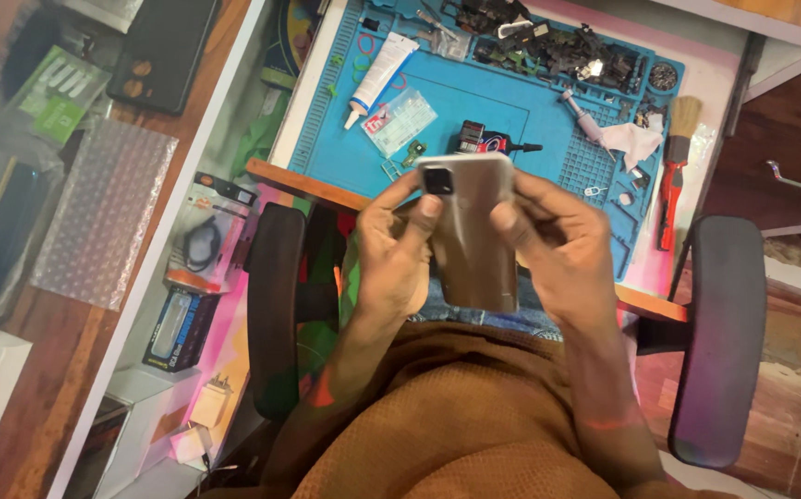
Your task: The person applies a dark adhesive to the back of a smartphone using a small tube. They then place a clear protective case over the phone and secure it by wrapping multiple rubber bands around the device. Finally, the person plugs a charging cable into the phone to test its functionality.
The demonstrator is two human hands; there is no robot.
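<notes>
The person holds a phone point(471, 231) in both hands above the lap, just in front of the near edge of the tabletop point(715, 83). The phone's pale silver back faces the camera, with a dark square camera block at its upper left corner. The left hand point(396, 245) grips the phone's left side, its forefinger laid across the back just below the camera block. The right hand point(558, 240) is closed on the right side, a fingertip pressed on the back; its outline is somewhat blurred.

A blue work mat point(474, 102) covers most of the tabletop beyond the phone. On the mat lies a white glue tube point(380, 76), tilted, with a small clear packet point(399, 121) just beside it. Near the mat's front edge sits a small black bottle point(491, 142) with a pointed nozzle. A heap of dark small parts point(548, 42) fills the far trays. At the right of the mat lie a white cloth point(634, 140) and a brush point(673, 166) with a red handle and pale bristles.

Black chair armrests point(276, 305) stand on either side of the person. To the left, on lower shelves, lie packaged accessories point(202, 240) and a sheet of bubble wrap point(105, 212).
</notes>
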